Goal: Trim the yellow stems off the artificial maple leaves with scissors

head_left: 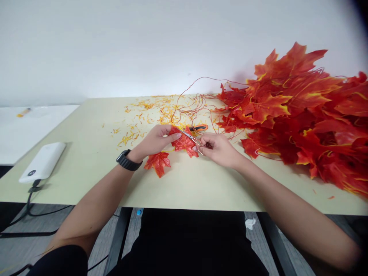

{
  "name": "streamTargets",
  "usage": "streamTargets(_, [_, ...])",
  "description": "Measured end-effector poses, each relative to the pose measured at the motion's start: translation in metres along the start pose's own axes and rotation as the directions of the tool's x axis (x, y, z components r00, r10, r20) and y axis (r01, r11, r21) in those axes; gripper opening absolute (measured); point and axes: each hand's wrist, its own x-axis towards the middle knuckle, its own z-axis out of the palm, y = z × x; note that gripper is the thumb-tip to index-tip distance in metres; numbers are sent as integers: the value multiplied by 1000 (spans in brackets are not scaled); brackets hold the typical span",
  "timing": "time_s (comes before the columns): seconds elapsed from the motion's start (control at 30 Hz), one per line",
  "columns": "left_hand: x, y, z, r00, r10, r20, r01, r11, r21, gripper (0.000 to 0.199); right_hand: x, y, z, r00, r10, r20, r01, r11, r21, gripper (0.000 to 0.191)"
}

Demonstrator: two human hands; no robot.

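Observation:
My left hand (pixel 157 140) pinches the upper left edge of a red maple leaf (pixel 183 142) above the table. In my right hand (pixel 216 148) are small metal scissors (pixel 190 137), their fingers wrapped in the handles and the blades pointing up and left over the leaf, near my left fingertips. Below my left hand a second red leaf (pixel 159 163) hangs or lies near the table surface. An orange and black tool (pixel 200 127) rests just behind the scissors. Thin red cord (pixel 198 109) loops behind the hands.
A large heap of red-orange leaves (pixel 290 111) fills the table's right side. Yellow and orange scraps (pixel 148 105) are scattered behind my hands. A white power bank (pixel 43 163) with a black cable (pixel 28 203) lies on the left. A white wall stands behind.

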Motion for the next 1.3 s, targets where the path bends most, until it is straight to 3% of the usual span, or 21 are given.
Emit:
streamTargets(0.37, [0,-1,8,1000,-11,-8,10,988,-156,46,-1,5,4,999,49,6,-49,996,77,40])
streamTargets(1.3, [1,0,9,999,-14,30,20,984,-179,50,0,0,7,996,72,54,-77,993,94,49])
